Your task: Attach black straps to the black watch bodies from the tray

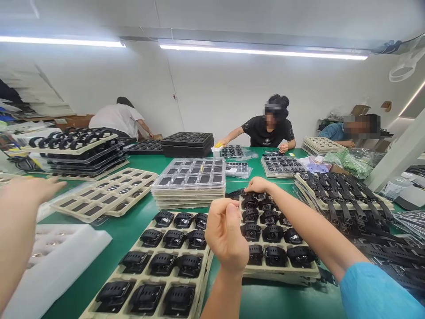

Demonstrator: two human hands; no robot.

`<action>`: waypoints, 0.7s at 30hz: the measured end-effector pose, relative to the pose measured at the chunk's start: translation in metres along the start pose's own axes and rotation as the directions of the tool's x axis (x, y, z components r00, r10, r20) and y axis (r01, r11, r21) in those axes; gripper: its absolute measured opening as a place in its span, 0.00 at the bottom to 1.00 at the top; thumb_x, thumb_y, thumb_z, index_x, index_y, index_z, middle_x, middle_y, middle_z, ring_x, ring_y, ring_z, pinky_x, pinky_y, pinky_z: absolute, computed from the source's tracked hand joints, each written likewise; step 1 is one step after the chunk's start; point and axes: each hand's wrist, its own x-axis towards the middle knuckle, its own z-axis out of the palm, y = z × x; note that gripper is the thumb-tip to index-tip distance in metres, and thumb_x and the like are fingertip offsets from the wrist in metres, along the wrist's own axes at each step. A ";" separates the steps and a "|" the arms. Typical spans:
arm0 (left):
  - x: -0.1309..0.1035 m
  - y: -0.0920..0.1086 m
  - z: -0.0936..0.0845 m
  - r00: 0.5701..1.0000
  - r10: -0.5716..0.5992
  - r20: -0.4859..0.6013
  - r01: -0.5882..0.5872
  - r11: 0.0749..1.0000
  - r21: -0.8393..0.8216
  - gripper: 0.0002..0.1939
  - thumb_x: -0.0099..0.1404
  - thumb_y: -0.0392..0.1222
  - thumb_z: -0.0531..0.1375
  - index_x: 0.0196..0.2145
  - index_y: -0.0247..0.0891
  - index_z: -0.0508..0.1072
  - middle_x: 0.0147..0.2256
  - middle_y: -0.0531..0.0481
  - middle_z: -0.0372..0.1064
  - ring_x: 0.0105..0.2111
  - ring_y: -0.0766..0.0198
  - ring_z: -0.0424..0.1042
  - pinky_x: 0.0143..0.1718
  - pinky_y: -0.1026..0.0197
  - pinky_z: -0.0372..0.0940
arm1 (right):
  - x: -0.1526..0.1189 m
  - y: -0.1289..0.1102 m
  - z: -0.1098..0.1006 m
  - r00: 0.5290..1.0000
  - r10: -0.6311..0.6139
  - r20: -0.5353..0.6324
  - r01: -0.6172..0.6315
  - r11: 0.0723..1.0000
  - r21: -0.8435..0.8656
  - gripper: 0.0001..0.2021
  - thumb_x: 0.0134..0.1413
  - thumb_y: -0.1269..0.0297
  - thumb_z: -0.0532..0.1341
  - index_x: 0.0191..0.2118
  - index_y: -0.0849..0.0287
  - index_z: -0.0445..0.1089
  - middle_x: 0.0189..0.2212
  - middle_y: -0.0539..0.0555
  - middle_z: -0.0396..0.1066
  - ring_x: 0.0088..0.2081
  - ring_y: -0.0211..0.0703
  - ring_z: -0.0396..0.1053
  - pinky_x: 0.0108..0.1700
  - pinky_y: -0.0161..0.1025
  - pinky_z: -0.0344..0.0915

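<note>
At the far left, a co-worker's hand (pixel 31 189) is reaching in blurred, above a white foam tray (pixel 66 261) that is lying on the green tabletop (pixel 133 230). Just beyond it, empty beige trays (pixel 99 197) are lying overlapped. Near centre, a beige front tray (pixel 204 283) is sitting at the near edge, and black watches (pixel 172 239) are filling its compartments. Behind it, a stack of clear blister trays (pixel 189 181) is standing.

The person's left hand (pixel 226 237) is hovering over the gap between the front tray and a second tray (pixel 279 271) just beside it. Its fingers are curling tight against the thumb. Whether anything is pinched inside cannot be told.

The right hand (pixel 259 184) is extending from a blue sleeve (pixel 375 292) and resting on the far row of watches in the second tray. Its fingers are bending downward, narrow; whether they are gripping a watch cannot be told.

At the right, black watch straps (pixel 345 195) are lying in rows on stacked trays.
</note>
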 end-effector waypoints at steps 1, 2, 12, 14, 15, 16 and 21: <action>0.001 -0.001 -0.001 1.000 0.000 0.001 0.000 1.000 0.027 0.10 0.74 0.36 0.54 0.37 0.40 0.75 0.30 0.53 0.64 0.28 0.66 0.63 0.29 0.62 0.59 | -0.004 0.000 -0.004 0.998 -0.036 -0.041 0.037 0.999 0.012 0.13 0.68 0.56 0.62 0.49 0.61 0.73 0.45 0.55 0.74 0.41 0.46 0.75 0.43 0.45 0.75; 0.002 -0.003 -0.001 1.000 0.004 0.008 -0.005 0.997 0.071 0.10 0.74 0.36 0.54 0.37 0.40 0.74 0.31 0.53 0.65 0.28 0.65 0.63 0.30 0.61 0.60 | -0.010 -0.001 -0.009 0.993 -0.077 -0.088 0.079 0.997 0.018 0.13 0.68 0.55 0.62 0.46 0.61 0.73 0.43 0.54 0.75 0.39 0.45 0.75 0.41 0.44 0.75; 0.021 0.014 -0.005 0.889 -0.062 0.453 -0.234 0.791 0.566 0.12 0.72 0.42 0.56 0.48 0.42 0.77 0.48 0.44 0.74 0.53 0.51 0.69 0.57 0.50 0.60 | -0.174 -0.009 -0.029 0.651 -0.594 -0.472 0.496 0.804 -0.328 0.01 0.64 0.66 0.65 0.39 0.54 0.75 0.47 0.54 0.75 0.54 0.52 0.65 0.66 0.57 0.49; 0.020 0.011 -0.003 0.727 -0.356 0.587 0.010 0.861 0.509 0.15 0.74 0.47 0.53 0.47 0.43 0.78 0.48 0.46 0.76 0.52 0.52 0.71 0.55 0.52 0.63 | -0.201 -0.012 -0.023 0.540 -0.714 -0.445 0.539 0.700 -0.469 0.02 0.65 0.66 0.65 0.39 0.53 0.75 0.47 0.54 0.75 0.54 0.51 0.65 0.68 0.57 0.48; 0.019 0.007 -0.001 0.585 -0.473 0.659 0.157 0.863 0.480 0.18 0.75 0.50 0.52 0.44 0.42 0.79 0.45 0.46 0.77 0.49 0.52 0.73 0.52 0.53 0.65 | -0.212 -0.013 -0.022 0.500 -0.750 -0.433 0.547 0.661 -0.514 0.02 0.66 0.66 0.64 0.40 0.53 0.75 0.47 0.53 0.75 0.54 0.50 0.65 0.68 0.57 0.48; 0.017 0.003 0.001 0.428 -0.545 0.721 0.304 0.838 0.453 0.21 0.75 0.53 0.51 0.40 0.40 0.80 0.40 0.45 0.78 0.44 0.53 0.75 0.49 0.54 0.67 | -0.220 -0.013 -0.021 0.478 -0.765 -0.431 0.549 0.644 -0.533 0.02 0.66 0.66 0.64 0.40 0.52 0.75 0.48 0.53 0.75 0.54 0.50 0.65 0.69 0.58 0.48; -0.002 -0.014 0.014 0.179 -0.575 0.799 0.765 0.592 0.254 0.26 0.63 0.65 0.64 0.31 0.35 0.75 0.22 0.52 0.71 0.22 0.65 0.68 0.29 0.63 0.63 | -0.247 -0.004 -0.017 0.408 -0.696 -0.591 0.481 0.714 -0.509 0.08 0.66 0.67 0.64 0.47 0.48 0.74 0.55 0.55 0.70 0.60 0.54 0.62 0.68 0.61 0.51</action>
